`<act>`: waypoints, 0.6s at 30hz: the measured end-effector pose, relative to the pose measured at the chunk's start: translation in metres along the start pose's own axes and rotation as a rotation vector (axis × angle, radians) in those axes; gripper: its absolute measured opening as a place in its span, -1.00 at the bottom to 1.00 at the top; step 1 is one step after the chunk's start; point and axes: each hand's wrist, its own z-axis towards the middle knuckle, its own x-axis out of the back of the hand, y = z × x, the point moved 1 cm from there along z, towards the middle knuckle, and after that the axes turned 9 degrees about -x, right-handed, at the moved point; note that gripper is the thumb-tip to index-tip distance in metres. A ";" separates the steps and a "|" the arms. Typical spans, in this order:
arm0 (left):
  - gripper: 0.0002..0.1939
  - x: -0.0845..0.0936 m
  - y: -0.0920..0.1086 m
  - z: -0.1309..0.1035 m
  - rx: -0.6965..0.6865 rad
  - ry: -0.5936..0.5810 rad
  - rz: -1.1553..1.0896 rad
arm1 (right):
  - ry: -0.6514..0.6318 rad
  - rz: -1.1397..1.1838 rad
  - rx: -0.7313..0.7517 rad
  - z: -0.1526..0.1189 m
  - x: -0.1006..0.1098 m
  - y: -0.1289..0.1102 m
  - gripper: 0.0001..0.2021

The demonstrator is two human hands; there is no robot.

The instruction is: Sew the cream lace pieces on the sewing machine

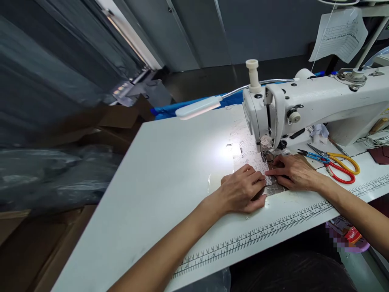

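White lace [255, 159] lies by the sewing machine [325, 97], at one o'clock from the left hand [244, 188], whose bent fingers rest on it. The right hand [293, 172] touches its edge; I cannot tell whether either pinches. Yellow-handled scissors [324, 154] lie at the right hand's two o'clock.

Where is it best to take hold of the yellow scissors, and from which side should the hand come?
I would take the yellow scissors by the loops, coming from the right. They seem to lie flat, loops towards the right, blades pointing left and away. Red handles lie along their near side, so coming from there looks more awkward.
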 end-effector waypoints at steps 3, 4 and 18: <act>-0.78 -0.001 -0.007 0.001 -0.004 -0.011 -0.048 | -0.007 -0.025 -0.001 0.000 0.000 -0.001 -0.69; -0.78 -0.002 -0.008 0.000 0.004 0.006 -0.053 | -0.009 -0.029 -0.001 0.000 0.000 -0.001 -0.69; -0.73 -0.005 -0.007 -0.008 0.096 0.050 -0.053 | -0.103 -0.110 -0.083 0.006 -0.001 -0.004 -0.65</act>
